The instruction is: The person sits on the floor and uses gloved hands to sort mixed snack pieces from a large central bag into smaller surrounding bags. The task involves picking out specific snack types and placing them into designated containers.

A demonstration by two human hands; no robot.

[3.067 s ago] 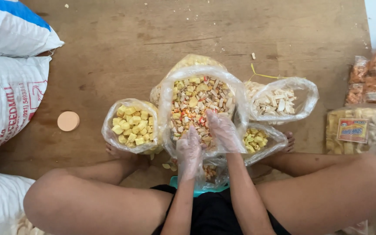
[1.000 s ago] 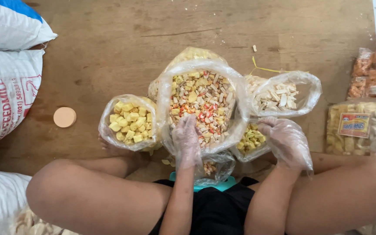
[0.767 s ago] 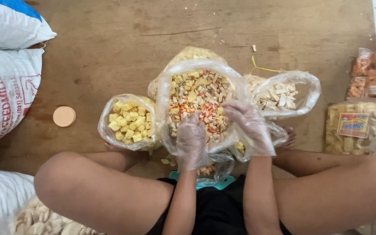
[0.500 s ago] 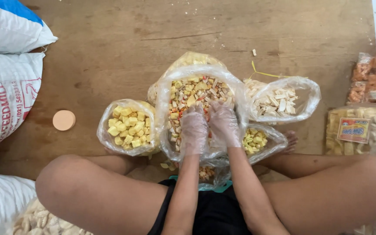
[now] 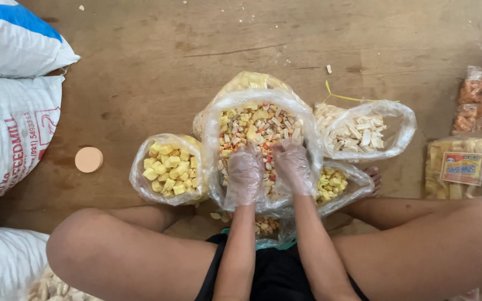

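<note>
Both my gloved hands, left hand (image 5: pixel 244 177) and right hand (image 5: pixel 293 167), are dug into the big bag of mixed snacks (image 5: pixel 263 114) between my knees on the floor; fingertips are buried, so honestly can't tell what the grip's doing. Another snack bag (image 5: pixel 252 81) is mostly hidden behind it.

At your left lay white printed sacks (image 5: pixel 12 134) and a round peach-coloured lid (image 5: pixel 88 159) on the wooden floor (image 5: pixel 157 61). At your right, sealed snack packets (image 5: pixel 467 167). A yellow string (image 5: pixel 347 97) lay beyond.
</note>
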